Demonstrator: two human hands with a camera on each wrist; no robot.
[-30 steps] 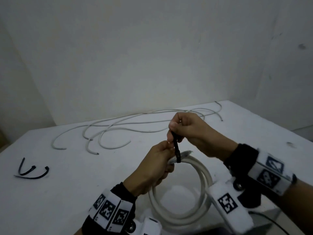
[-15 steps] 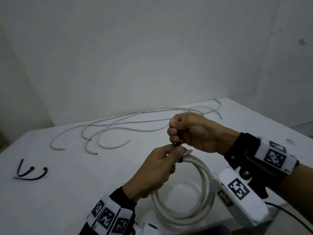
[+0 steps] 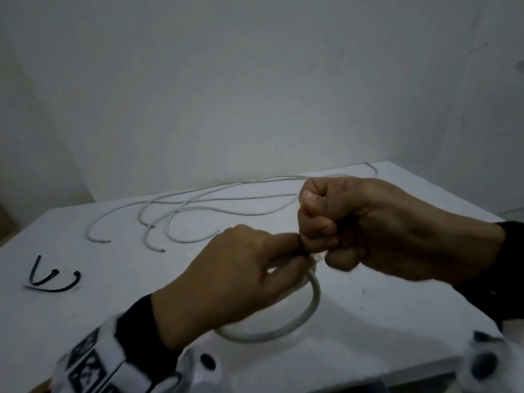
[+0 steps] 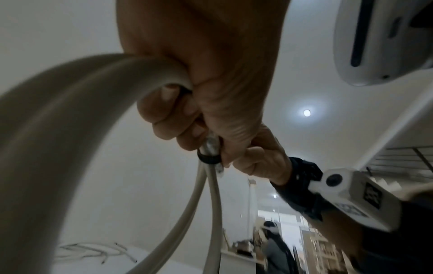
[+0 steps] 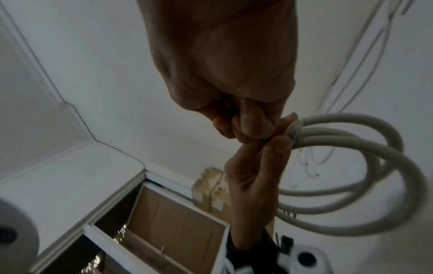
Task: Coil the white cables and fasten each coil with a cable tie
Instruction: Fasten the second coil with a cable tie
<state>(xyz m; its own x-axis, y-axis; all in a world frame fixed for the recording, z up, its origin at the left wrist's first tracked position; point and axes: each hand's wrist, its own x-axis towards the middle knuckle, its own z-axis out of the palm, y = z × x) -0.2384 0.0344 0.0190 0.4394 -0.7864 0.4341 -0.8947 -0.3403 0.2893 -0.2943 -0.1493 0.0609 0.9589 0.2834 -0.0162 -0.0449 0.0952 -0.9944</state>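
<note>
Two hands meet above the bench [image 3: 397, 321] in the head view: my left hand [image 3: 226, 285] grips the top of the white coil [image 3: 309, 307], my right hand [image 3: 377, 231] is fisted against it, fingers curled over the black tie. The coil's lower loop hangs just over the bench. Loose white cables [image 3: 198, 211] lie far back; spare black ties [image 3: 54, 279] lie at far left.

Left wrist view: black cable tie [image 4: 208, 158] rings the strands below my fingers [image 4: 168, 115].

Right wrist view: my right fingertips [image 5: 248, 122] pinch at the bundle; coil loops [image 5: 365, 166] fan rightward.
</note>
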